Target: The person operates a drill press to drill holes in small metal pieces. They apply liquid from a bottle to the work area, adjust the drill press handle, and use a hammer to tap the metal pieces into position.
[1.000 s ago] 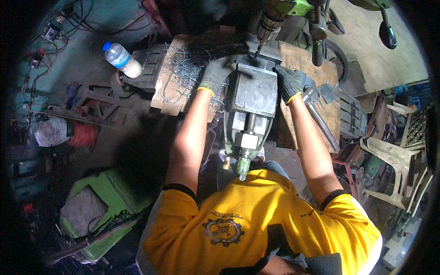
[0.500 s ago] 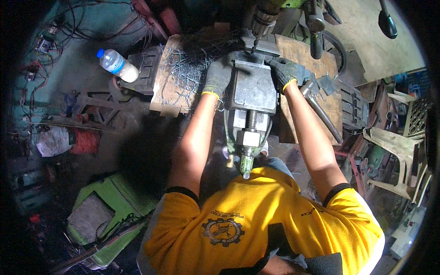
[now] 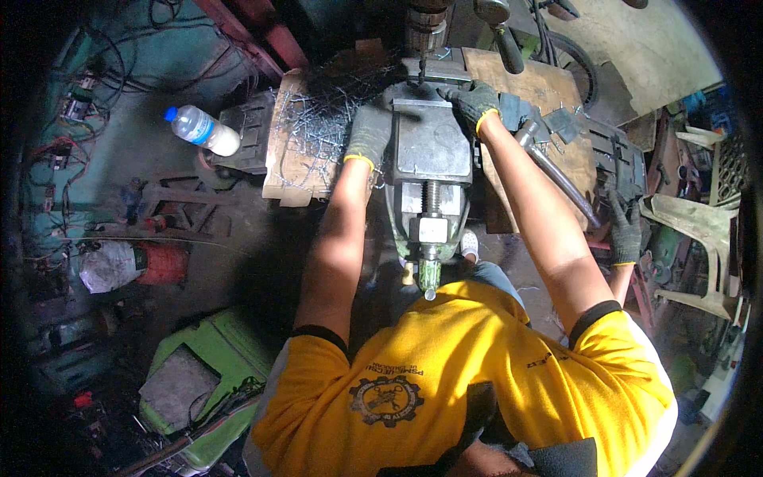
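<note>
A grey machine vise [image 3: 433, 147] lies in front of me, its screw toward my body. Above its far jaw hangs a drill chuck [image 3: 426, 36] with a drill bit [image 3: 422, 70] pointing down. My left hand [image 3: 372, 131], in a dark glove with a yellow cuff, rests along the vise's left side; deep shadow hides its fingers. My right hand [image 3: 475, 103], gloved alike, is at the right end of the jaws, fingers bent inward over the edge. Whatever small piece they pinch is too dark to make out.
Metal shavings [image 3: 318, 123] cover the left wooden board. On the right board lie a hammer [image 3: 560, 175] and flat metal plates [image 3: 563, 125]. A water bottle [image 3: 203, 131] lies at left. Another person's gloved hand [image 3: 625, 226] is at right, near a plastic chair [image 3: 699, 226].
Another person's gloved hand has appeared at the right. My view has shifted slightly, with the chuck now higher in the picture. Both my hands stay by the vise jaws.
</note>
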`<state>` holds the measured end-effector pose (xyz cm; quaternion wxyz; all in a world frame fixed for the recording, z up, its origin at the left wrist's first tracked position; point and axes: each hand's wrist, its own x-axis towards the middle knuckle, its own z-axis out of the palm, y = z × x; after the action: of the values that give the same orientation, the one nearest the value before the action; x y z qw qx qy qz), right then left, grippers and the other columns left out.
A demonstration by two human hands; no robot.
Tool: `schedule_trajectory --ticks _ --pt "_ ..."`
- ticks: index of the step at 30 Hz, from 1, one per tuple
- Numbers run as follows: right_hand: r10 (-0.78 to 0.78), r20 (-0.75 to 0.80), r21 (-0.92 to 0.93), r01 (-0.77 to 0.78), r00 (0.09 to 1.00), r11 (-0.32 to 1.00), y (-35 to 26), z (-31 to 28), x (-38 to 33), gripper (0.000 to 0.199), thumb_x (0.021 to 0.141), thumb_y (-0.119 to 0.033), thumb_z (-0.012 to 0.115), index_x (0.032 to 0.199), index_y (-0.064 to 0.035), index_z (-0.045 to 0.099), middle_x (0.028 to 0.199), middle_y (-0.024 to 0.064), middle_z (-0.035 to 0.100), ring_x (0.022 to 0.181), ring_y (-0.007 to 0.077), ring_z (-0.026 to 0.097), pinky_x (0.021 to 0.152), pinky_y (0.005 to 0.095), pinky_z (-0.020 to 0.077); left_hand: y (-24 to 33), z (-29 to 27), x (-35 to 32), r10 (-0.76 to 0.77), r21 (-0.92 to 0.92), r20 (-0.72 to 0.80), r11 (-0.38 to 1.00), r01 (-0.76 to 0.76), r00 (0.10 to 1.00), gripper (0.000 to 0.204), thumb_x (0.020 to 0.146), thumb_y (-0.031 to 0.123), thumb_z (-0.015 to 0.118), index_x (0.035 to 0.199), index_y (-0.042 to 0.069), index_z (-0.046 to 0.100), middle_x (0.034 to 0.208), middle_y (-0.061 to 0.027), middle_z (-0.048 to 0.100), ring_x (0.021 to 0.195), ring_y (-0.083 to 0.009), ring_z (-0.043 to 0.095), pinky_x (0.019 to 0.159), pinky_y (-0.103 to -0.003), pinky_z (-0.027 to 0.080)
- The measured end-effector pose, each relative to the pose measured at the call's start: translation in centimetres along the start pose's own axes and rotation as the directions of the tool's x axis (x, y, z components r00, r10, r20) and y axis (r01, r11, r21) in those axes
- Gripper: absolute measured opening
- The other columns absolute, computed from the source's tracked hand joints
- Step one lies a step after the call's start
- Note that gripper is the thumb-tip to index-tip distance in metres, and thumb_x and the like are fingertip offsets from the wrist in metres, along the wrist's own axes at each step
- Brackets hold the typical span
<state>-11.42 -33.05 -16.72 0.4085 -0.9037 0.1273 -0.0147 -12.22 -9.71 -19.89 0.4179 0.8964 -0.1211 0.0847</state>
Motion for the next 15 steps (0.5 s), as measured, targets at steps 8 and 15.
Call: schedule_trajectory --ticks 8,15 --pt "-0.029 0.026 -0.104 0.032 0.999 0.994 0.6 0.8 1.6 0.051 0.08 -0.052 0.074 0.077 -0.0013 0.067 0.065 0.0088 0.062 0.055 0.0175 0.052 0.052 0.0363 0.0428 0.4 -2.8 1.0 -0.049 -0.291 0.1 0.954 0.077 0.994 0.03 0.09 0.017 0.063 0.114 0.001 0.069 0.103 -0.0129 0.073 0.091 -0.0168 0.064 0.085 -0.033 0.05" --pt "0.008 0.164 0.207 -0.043 0.986 0.977 -0.5 -0.3 0.2 0.055 0.08 -0.047 0.074 0.094 0.0058 0.07 0.095 0.0181 0.07 0.086 0.0198 0.063 0.077 0.0335 0.0494 -1.0 -0.2 0.8 -0.141 -0.391 -0.001 0.911 0.13 0.99 0.026 0.089 0.014 0.064 0.111 0.0 0.07 0.104 -0.0111 0.073 0.091 -0.0157 0.064 0.086 -0.032 0.05"
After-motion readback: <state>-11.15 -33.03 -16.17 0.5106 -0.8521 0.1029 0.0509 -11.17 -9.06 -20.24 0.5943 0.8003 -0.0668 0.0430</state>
